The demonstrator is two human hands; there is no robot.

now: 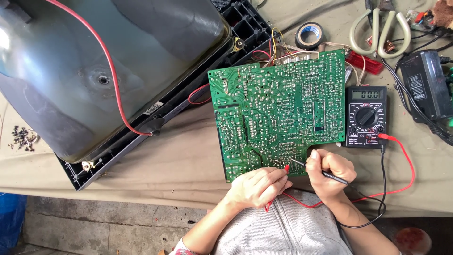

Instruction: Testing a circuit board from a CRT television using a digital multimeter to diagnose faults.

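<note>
The fingers [276, 178] of the left hand [257, 187] are curled shut around the red probe [286, 168], whose tip touches the lower edge of the green circuit board [278, 113]. The right hand [330, 172] has its fingers closed on the black probe [325, 174], gripped like a pen, with its thin metal tip reaching left to the board's bottom edge, just beside the red tip. The two hands sit close together at the near edge of the surface [179, 165], which is covered with a tan cloth.

The board lies solder side up in the middle of the surface. Touching its right edge is a black multimeter [366, 115] with a small display and a round dial; a red lead [406, 160] and a black lead [382, 179] run from it toward the hands. To the board's left rests a large grey picture tube [94, 71] in a black frame, with a red wire [111, 71] crossing it. Behind the board are a roll of black tape [310, 35], a pale-handled tool [380, 33] and a black adapter [424, 85]. A small heap of screws [21, 138] lies at the far left.
</note>
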